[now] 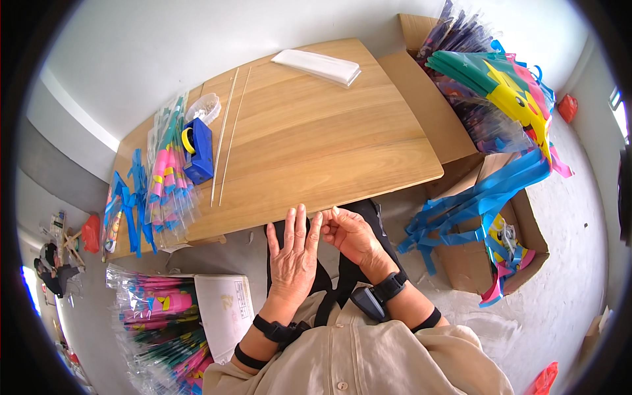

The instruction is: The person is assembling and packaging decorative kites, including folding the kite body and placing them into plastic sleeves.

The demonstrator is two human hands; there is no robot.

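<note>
My left hand (295,253) is raised in front of the table's near edge, back upward, with its fingers straight and slightly apart. Close beside it is my right hand (356,242), its fingers curled and the thumb near the fingertips in a pinch. Whatever it may hold is too small to make out. The fingertips of both hands nearly meet. Beyond them on the wooden table (329,141) lie two thin white rods (235,141), a blue tape dispenser (199,153) with yellow tape, and a white plastic dish (203,108) of small pieces.
Packaged colourful kites (170,178) and blue ribbons (137,197) cover the table's left end; white plastic sleeves (317,66) lie at its back. On the right, an open carton (428,108) holds kites, and blue streamers (474,201) hang over another box (530,227). More wrapped kites (164,316) stand lower left.
</note>
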